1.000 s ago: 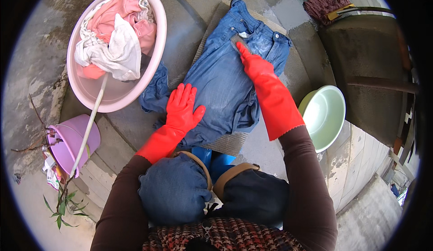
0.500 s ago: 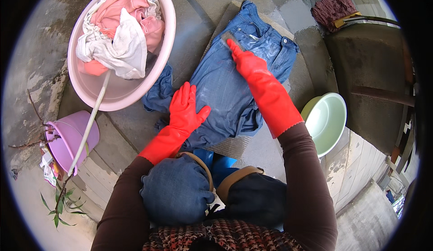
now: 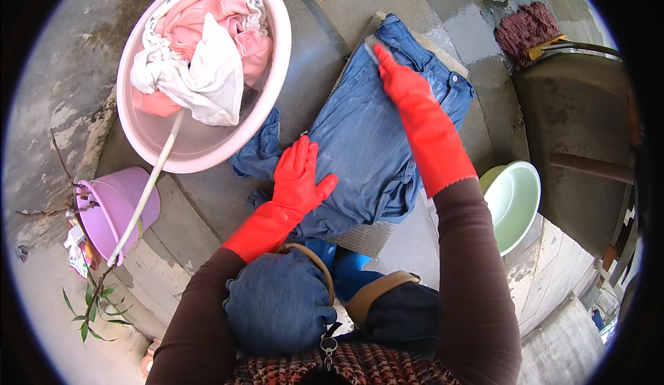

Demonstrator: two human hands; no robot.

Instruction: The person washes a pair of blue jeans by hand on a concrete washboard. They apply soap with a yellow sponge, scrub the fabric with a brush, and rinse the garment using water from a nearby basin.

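Note:
A pair of wet blue jeans [image 3: 360, 139] lies spread over a ridged grey board on the ground, its waistband at the far end. Whitish suds streak the denim. My left hand [image 3: 299, 177], in a long red rubber glove, rests flat on the near left part of the jeans with its fingers stretched out. Near the waistband, my right hand [image 3: 408, 91], gloved the same way, is closed on a scrub brush [image 3: 371, 42] pressed to the cloth. Only a small greyish-brown end of the brush shows; the glove hides the rest.
A pink basin [image 3: 280, 53] with pink and white clothes stands at far left, a pale pole leaning on it. Below it sits a purple bucket [image 3: 128, 209] by a leafy twig. A light green basin [image 3: 515, 205] is at right; a mop head [image 3: 526, 32] lies beyond.
My right hand has pushed the brush farther up the jeans toward the waistband's left edge. My left hand stays flat on the denim. The whole view has shifted slightly.

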